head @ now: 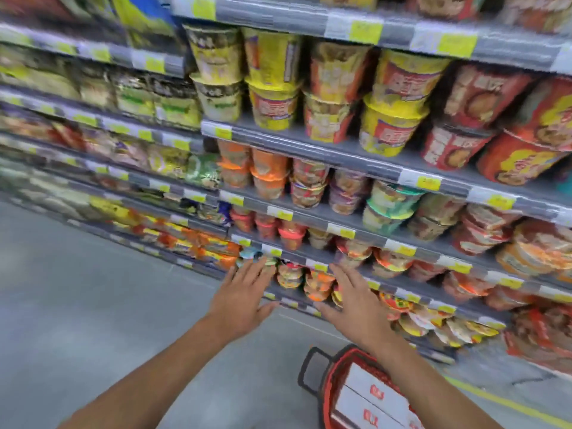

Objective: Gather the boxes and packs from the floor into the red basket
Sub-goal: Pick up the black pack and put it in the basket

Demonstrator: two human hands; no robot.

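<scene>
Both my arms reach forward over a smooth grey floor (93, 305) in a shop aisle. My left hand (244, 292) is flat and spread, fingers straight, and has hold of nothing. My right hand (356, 297) is just to the right of it, palm down with straight fingers, and it too holds nothing. Both hang in the air in front of the lowest rows of the shelves (340, 150).

The red basket (328, 397) stands on the floor near me, low and right of centre, partly under my right forearm. Its black handle (309, 373) sticks out on its left side. Two white boxes (365, 385) with red print lie flat inside it, side by side and touching.

The shelves run from far left to near right and fill most of the view, in several grey tiers with yellow price tags (365, 30) along their front edges. On the right they carry stacked noodle bowls (393, 113) in yellow, red and orange; on the far left, soft packs (173, 103), too blurred to read. A yellow line (507, 407) is painted on the floor at the near right, alongside the shelf base.
</scene>
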